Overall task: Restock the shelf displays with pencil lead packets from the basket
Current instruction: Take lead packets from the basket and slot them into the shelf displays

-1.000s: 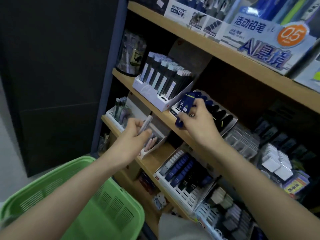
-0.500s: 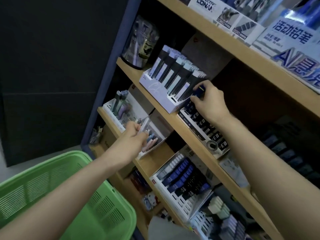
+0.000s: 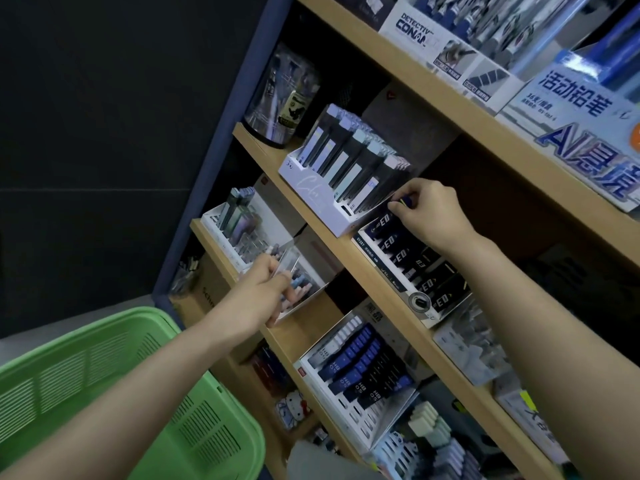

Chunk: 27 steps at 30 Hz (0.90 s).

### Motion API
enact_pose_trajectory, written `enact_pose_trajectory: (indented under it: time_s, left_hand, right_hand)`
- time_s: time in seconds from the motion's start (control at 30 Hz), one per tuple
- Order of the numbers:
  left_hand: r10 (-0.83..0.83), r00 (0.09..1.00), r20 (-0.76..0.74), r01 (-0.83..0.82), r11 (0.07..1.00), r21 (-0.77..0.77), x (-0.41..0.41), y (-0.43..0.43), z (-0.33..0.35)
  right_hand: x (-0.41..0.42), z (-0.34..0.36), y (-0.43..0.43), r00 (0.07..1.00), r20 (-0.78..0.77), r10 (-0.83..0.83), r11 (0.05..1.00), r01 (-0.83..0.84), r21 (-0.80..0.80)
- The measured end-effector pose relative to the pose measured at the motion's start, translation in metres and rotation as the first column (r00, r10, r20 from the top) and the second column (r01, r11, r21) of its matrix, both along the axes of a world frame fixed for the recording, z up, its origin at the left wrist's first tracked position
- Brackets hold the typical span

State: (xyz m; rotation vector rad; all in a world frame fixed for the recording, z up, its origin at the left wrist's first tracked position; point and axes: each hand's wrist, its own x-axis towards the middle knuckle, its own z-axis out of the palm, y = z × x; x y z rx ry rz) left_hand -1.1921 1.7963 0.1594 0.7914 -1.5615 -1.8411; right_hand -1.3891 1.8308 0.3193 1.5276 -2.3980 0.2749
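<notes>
One blue packet [image 3: 404,201] between right hand [image 3: 431,211] fingers [image 3: 403,214], pale packet [image 3: 288,268] in left hand [image 3: 256,296].

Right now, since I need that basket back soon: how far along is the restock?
Done: the dark tray looks nearly full. In hand: the right hand pinches a blue packet at its back row; the left hand holds a clear packet at the lower display. Left: both to seat; the basket shows no packets where visible.

Just under the right fingers [image 3: 414,206], dark packets [image 3: 388,242] read "ED"; well above, a white box [image 3: 415,29] reads "DETECTIV CONA"; lower packets [image 3: 360,388], "HB".
</notes>
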Motion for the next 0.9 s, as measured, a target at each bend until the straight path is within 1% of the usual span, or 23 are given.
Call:
enact_pose_trajectory:
  time_s: [0.17, 0.27, 0.47, 0.57, 0.67, 0.77, 0.8, 0.87, 0.9]
  left_hand:
    - [-0.01, 1.0, 0.023, 0.011, 0.999, -0.04, 0.002, -0.001, 0.0]
    - [-0.003, 1.0, 0.013, 0.004, 0.998, -0.057, 0.003, 0.0, 0.002]
    - [0.007, 1.0, 0.002, -0.007, 0.998, -0.06, 0.001, 0.0, 0.004]
    - [-0.002, 1.0, -0.002, 0.002, 0.998, -0.056, -0.001, -0.001, 0.002]
    - [-0.006, 1.0, 0.005, 0.007, 0.998, -0.059, -0.003, -0.002, 0.0]
    - [-0.02, 1.0, 0.004, 0.021, 0.997, -0.078, -0.003, -0.001, 0.001]
    - [-0.027, 1.0, -0.006, 0.027, 0.995, -0.091, -0.003, 0.0, 0.002]
    - [-0.044, 0.999, -0.032, 0.04, 0.993, -0.115, -0.002, 0.0, 0.004]
    - [-0.057, 0.998, -0.035, 0.052, 0.991, -0.127, -0.002, 0.001, 0.005]
  right_hand:
    - [-0.002, 0.006, -0.001, 0.999, 0.033, -0.02, 0.994, 0.016, 0.104]
    - [-0.001, 0.003, -0.005, 1.0, 0.017, -0.01, 0.988, 0.007, 0.156]
    - [-0.002, -0.008, -0.007, 0.999, -0.049, 0.021, 0.997, -0.018, 0.073]
    - [0.0, -0.012, -0.005, 0.995, -0.099, 0.029, 0.998, -0.023, 0.06]
    - [0.0, -0.012, -0.004, 0.98, -0.197, 0.033, 0.998, -0.021, 0.06]
    - [-0.001, -0.015, -0.002, 0.975, -0.22, 0.035, 0.998, -0.021, 0.066]
    - [0.0, -0.016, 0.001, 0.968, -0.248, 0.036, 0.998, -0.021, 0.063]
    - [0.005, -0.02, 0.006, 0.948, -0.313, 0.054, 0.999, -0.049, 0.021]
    - [0.011, -0.023, 0.011, 0.948, -0.307, 0.08, 0.996, -0.088, -0.013]
